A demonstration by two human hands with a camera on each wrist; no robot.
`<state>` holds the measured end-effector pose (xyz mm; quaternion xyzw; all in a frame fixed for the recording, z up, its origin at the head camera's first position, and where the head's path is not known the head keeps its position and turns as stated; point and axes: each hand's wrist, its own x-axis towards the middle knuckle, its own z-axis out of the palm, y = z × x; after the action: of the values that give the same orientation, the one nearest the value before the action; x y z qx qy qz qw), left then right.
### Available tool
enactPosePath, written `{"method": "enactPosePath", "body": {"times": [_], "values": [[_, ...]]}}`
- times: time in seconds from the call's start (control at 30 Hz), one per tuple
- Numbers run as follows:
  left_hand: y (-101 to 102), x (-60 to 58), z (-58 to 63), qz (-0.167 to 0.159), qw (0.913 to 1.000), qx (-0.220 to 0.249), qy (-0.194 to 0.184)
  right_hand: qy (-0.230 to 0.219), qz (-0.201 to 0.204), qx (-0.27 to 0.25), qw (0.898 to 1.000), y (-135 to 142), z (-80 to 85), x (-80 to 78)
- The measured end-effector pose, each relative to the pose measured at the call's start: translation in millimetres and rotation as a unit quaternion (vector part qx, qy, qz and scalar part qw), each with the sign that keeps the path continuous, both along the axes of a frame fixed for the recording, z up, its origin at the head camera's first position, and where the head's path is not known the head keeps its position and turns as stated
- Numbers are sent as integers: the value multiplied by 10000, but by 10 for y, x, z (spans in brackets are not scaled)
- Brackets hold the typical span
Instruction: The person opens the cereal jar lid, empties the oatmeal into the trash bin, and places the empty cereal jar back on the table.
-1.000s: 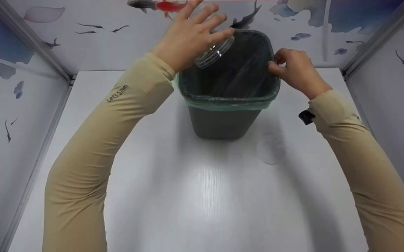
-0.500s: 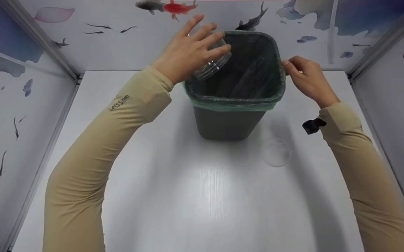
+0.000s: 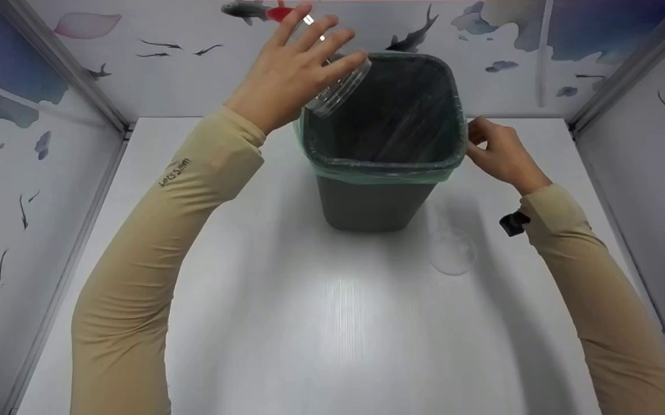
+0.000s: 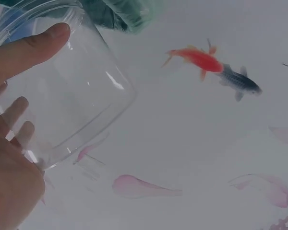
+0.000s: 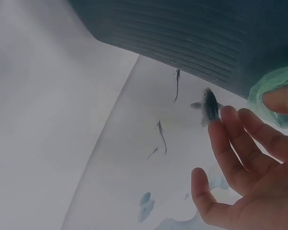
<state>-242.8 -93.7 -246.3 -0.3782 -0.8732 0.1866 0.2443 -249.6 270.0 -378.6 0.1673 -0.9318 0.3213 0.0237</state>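
Note:
My left hand (image 3: 286,75) grips a clear screw-top jar (image 4: 81,91) above the left rim of the bin. The jar is tilted, its threaded mouth turned toward the bin's opening, and its clear wall shows no contents in the left wrist view. The grey bin (image 3: 367,204) stands upright, lined with a green bin bag (image 3: 384,174) folded over the rim. Beside the right rim is my right hand (image 3: 499,151); in the right wrist view its fingers (image 5: 230,158) are loosely bent and spread, with the thumb over the bag's edge.
A clear round lid (image 3: 452,252) lies flat on the white table (image 3: 344,323), in front and right of the bin. Printed panels with fish rise behind and on both sides. A black strap piece (image 3: 514,223) hangs at the right cuff.
The left hand, with the jar, has moved left and up over the last half second. The right hand has slid down from the rim along the bin's right side.

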Motion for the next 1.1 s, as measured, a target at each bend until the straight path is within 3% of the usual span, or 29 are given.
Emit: {"method": "enactPosePath", "body": {"times": [0.13, 0.27, 0.47, 0.73, 0.9, 1.1], "values": [[-222, -57, -78, 47, 9980, 637, -37, -47, 182, 138, 9997, 12, -58, 18], [-461, -100, -143, 442, 9884, 1351, -532, -213, 417, 245, 9986, 43, -106, 27], [-722, -140, -278, 963, 9610, 2245, -1300, -355, 445, 322, 9979, 117, -218, 79], [-993, -79, -672, 1111, 9260, 3057, -1918, -561, 469, 459, 9963, 228, -432, 135], [-1111, -10, -922, 1164, 8969, 3568, -2337, -568, 541, 554, 9954, 333, -532, 153], [-1232, 145, -1280, 972, 8401, 4154, -3350, -693, 557, 333, 9955, 439, -650, 221]]}}
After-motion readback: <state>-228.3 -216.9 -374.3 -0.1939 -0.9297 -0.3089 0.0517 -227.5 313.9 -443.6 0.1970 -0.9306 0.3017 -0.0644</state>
